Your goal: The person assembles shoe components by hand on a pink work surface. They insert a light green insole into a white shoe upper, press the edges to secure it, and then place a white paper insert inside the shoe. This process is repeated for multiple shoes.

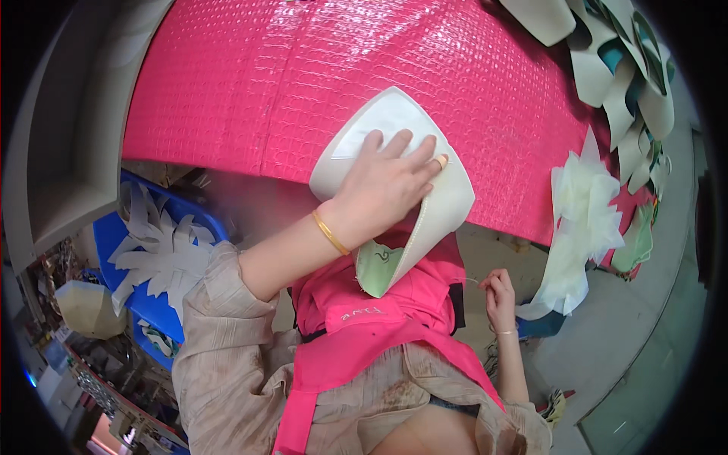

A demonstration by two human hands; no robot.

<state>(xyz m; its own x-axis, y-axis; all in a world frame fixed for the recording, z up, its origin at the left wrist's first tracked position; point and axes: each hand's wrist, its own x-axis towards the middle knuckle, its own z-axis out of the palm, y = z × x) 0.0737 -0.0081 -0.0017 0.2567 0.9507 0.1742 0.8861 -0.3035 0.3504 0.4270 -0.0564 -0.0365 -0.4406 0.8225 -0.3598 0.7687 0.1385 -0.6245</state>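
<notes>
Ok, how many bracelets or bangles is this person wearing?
2. A gold bangle sits on the left wrist, behind the left hand pressing the cream curved piece. A thin bracelet circles the right wrist, below the right hand.

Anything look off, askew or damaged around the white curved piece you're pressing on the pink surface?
Nothing looks damaged. The left hand presses the white curved piece flat on the pink textured sheet; its lower end overhangs the edge toward the pink apron. The right hand pinches something too small to identify.
</notes>
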